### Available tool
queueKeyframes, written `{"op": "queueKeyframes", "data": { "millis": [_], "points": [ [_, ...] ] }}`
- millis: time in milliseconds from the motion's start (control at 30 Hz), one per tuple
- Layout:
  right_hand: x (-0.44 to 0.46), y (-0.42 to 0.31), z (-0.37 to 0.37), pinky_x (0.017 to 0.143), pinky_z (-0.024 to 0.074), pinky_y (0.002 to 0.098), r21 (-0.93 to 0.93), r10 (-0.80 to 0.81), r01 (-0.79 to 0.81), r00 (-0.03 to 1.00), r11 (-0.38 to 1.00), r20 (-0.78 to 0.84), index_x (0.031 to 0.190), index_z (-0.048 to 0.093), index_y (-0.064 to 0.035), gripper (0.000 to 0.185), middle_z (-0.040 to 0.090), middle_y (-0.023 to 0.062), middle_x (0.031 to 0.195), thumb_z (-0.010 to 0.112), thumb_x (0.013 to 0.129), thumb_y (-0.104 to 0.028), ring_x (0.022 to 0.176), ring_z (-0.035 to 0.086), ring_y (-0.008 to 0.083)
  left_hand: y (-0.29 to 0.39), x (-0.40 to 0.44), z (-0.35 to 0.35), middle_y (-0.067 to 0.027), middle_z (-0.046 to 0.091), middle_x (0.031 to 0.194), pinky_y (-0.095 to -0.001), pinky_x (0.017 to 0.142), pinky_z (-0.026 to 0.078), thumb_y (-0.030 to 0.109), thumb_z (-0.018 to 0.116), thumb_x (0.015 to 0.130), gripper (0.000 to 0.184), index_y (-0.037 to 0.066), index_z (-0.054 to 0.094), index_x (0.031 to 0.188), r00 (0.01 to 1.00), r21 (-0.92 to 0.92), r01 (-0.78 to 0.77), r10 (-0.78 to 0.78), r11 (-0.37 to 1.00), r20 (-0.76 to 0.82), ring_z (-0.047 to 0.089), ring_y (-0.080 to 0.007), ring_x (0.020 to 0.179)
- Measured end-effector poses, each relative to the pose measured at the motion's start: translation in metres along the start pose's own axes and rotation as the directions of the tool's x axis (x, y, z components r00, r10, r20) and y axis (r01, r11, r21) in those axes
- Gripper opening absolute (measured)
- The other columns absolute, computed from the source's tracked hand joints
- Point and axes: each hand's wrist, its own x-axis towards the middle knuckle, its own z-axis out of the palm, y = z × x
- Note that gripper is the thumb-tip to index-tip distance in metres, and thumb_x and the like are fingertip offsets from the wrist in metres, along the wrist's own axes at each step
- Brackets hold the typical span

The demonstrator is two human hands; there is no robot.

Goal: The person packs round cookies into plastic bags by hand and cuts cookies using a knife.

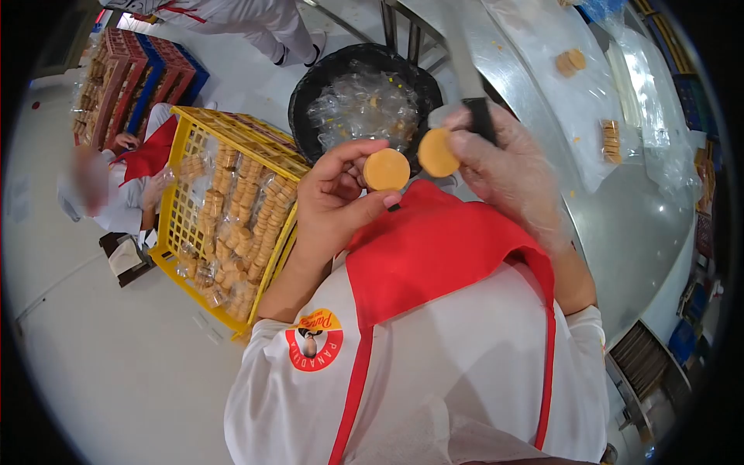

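Observation:
Between the thumb and fingers of my left hand (341,190) is a round, flat tan cookie (387,170), its face turned up. My right hand (508,159), in a clear plastic glove, pinches a second round cookie (439,153) at its right edge. The same hand also holds a knife by its black handle (480,118), the blade (459,58) pointing away from me. The two cookies are close together but apart, in front of my red neckerchief (434,248).
A yellow crate (174,209) of bagged cookies stands at the left. Beyond my hands is a black-lined bin (302,97) with clear wrappers. A metal table (620,225) at the right bears cookies (571,62) and plastic. One person (128,182) sits at the left; another (263,23) stands behind.

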Motion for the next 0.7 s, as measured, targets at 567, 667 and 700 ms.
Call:
{"op": "queueKeyframes", "data": {
  "millis": [567,667,700],
  "points": [
    [0.020,0.023,0.001,0.082,0.0492,0.0375,-0.472,-0.329,0.326,0.941,0.819,0.080,0.102,0.063,-0.0038,0.024,0.065,0.0124,0.095,0.065,0.091,-0.025,0.087,0.062,0.0280,-0.016,0.021,0.015,-0.0096,0.063,0.115,-0.0286,0.090,0.053,-0.015,0.072,0.078,0.059,-0.002,0.052,0.132,0.997,0.019,0.021,-0.022,1.000,0.081,0.062,-0.0154,0.108],
    [0.022,0.033,0.001,0.083,0.0495,0.0375,-0.447,-0.363,0.347,0.930,0.824,0.054,0.103,0.063,-0.0049,0.025,0.065,0.0121,0.096,0.066,0.091,-0.026,0.087,0.062,0.0295,-0.018,0.021,0.016,-0.0078,0.062,0.115,-0.0267,0.089,0.052,-0.015,0.073,0.078,0.059,0.000,0.053,0.131,0.998,0.058,0.017,-0.020,0.998,0.055,0.061,-0.0131,0.106],
    [0.023,0.035,0.001,0.082,0.0497,0.0374,-0.428,-0.377,0.358,0.925,0.830,0.041,0.103,0.063,-0.0052,0.025,0.065,0.0121,0.096,0.066,0.091,-0.027,0.086,0.061,0.0298,-0.019,0.021,0.017,-0.0074,0.062,0.115,-0.0261,0.089,0.051,-0.015,0.073,0.078,0.059,0.001,0.053,0.131,0.999,0.060,0.015,-0.018,0.998,0.048,0.061,-0.0125,0.105]
  ]
}}
